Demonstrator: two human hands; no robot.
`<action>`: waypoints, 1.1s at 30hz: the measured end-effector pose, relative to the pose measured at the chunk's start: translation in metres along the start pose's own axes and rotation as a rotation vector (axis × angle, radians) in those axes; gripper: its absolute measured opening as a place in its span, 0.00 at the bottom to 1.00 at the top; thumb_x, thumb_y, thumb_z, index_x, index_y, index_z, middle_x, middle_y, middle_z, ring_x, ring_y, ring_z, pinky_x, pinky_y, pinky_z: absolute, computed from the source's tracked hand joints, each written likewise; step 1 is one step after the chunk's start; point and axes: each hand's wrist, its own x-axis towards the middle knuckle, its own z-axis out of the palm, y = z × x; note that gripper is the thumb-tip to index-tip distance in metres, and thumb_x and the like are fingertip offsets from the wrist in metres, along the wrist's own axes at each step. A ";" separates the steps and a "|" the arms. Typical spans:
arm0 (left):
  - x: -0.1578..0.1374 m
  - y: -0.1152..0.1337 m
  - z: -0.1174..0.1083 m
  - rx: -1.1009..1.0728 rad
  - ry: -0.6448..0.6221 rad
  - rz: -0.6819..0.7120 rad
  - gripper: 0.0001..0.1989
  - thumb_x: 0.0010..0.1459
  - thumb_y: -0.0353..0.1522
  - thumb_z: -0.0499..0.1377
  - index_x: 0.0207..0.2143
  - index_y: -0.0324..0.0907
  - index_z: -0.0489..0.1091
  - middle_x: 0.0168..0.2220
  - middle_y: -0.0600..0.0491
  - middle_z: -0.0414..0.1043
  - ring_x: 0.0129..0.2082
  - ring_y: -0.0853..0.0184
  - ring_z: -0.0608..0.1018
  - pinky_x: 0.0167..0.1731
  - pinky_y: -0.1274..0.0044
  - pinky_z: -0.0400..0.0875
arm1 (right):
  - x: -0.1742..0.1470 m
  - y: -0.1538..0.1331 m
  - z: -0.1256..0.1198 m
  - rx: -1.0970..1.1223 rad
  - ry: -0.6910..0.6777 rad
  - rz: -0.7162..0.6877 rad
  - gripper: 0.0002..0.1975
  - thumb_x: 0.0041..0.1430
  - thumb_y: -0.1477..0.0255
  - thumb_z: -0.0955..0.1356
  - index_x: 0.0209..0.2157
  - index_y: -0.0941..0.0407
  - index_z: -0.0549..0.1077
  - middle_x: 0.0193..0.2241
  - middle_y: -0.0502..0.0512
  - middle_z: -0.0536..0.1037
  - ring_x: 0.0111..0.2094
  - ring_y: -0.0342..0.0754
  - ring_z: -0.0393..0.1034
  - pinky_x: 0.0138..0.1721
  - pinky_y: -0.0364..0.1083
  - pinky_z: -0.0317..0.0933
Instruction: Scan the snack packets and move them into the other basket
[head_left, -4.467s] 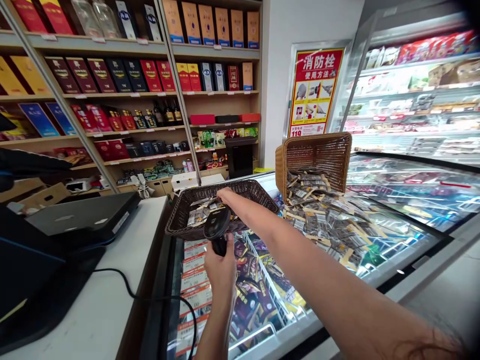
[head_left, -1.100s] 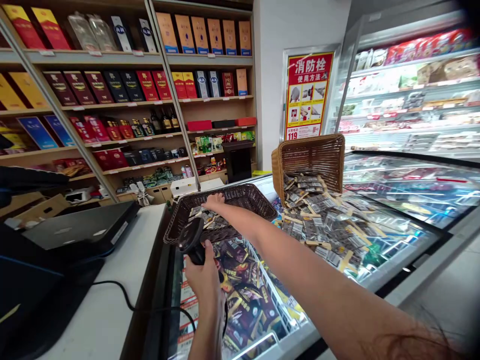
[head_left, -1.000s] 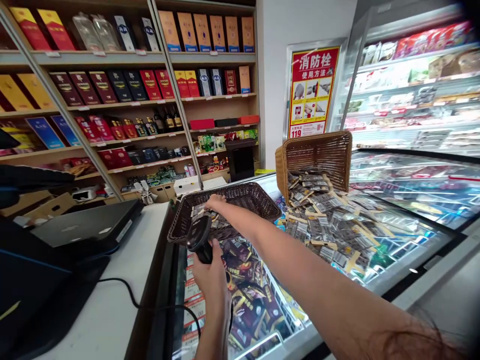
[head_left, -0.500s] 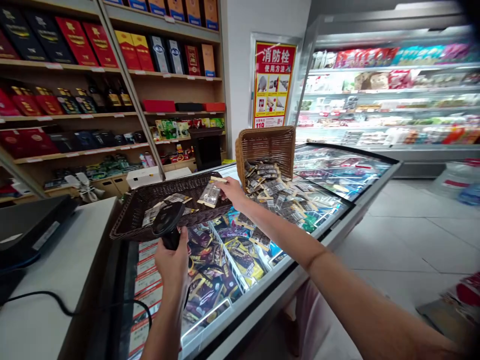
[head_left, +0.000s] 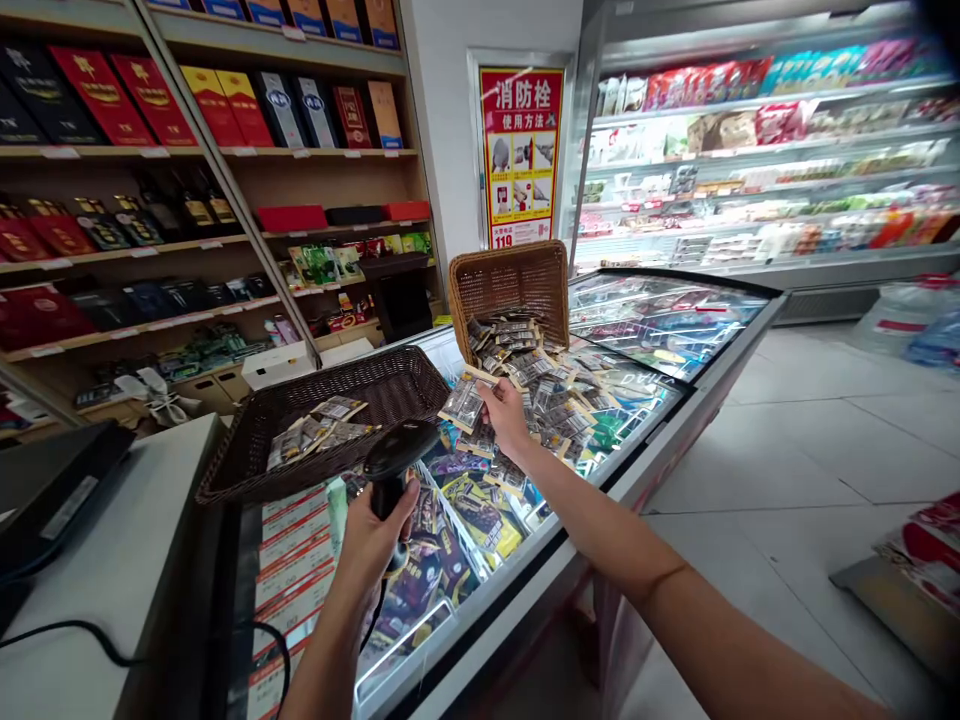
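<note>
My left hand (head_left: pixel 375 535) is wrapped round the handle of a black barcode scanner (head_left: pixel 401 450), its head pointing toward the packet. My right hand (head_left: pixel 506 412) pinches one edge of a small clear snack packet (head_left: pixel 461 402) with dark contents and pale borders. That packet is just in front of a loose pile of similar packets (head_left: pixel 555 400). The pile spills from a tan wicker basket (head_left: pixel 555 275) tipped on its side. Left of the scanner, a dark brown woven basket (head_left: pixel 232 440) holds several such packets (head_left: pixel 315 432).
Both baskets rest on the glass top of a chest freezer (head_left: pixel 480 600) full of wrapped goods. At left is a counter (head_left: pixel 142 560) with a black device (head_left: pixel 60 500) and a cable. Shelves of boxes and bottles stand behind; a lit open fridge (head_left: pixel 765 180) is at the right.
My right hand has moved right, from over the dark basket to the pile's edge, with a packet in its fingers. The scanner in my left hand has shifted right, away from the dark basket.
</note>
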 end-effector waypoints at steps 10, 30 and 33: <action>0.002 -0.015 0.008 0.140 -0.107 -0.036 0.28 0.40 0.54 0.70 0.30 0.41 0.69 0.17 0.61 0.62 0.15 0.74 0.61 0.16 0.80 0.57 | -0.001 -0.008 -0.007 -0.018 0.028 0.020 0.21 0.52 0.55 0.74 0.28 0.51 0.60 0.21 0.42 0.56 0.21 0.40 0.54 0.21 0.42 0.51; 0.004 -0.014 0.006 0.172 -0.078 -0.022 0.29 0.39 0.56 0.70 0.30 0.41 0.70 0.16 0.61 0.61 0.15 0.72 0.62 0.17 0.78 0.58 | 0.002 -0.001 -0.010 -0.066 0.051 0.031 0.20 0.57 0.59 0.72 0.27 0.50 0.57 0.21 0.43 0.55 0.22 0.41 0.53 0.23 0.43 0.52; 0.003 -0.011 0.003 0.178 -0.079 -0.021 0.29 0.38 0.55 0.71 0.28 0.42 0.69 0.15 0.61 0.60 0.16 0.72 0.62 0.17 0.79 0.57 | 0.005 0.000 -0.008 -0.061 0.082 0.047 0.19 0.56 0.59 0.71 0.27 0.50 0.58 0.20 0.42 0.56 0.21 0.41 0.54 0.21 0.43 0.53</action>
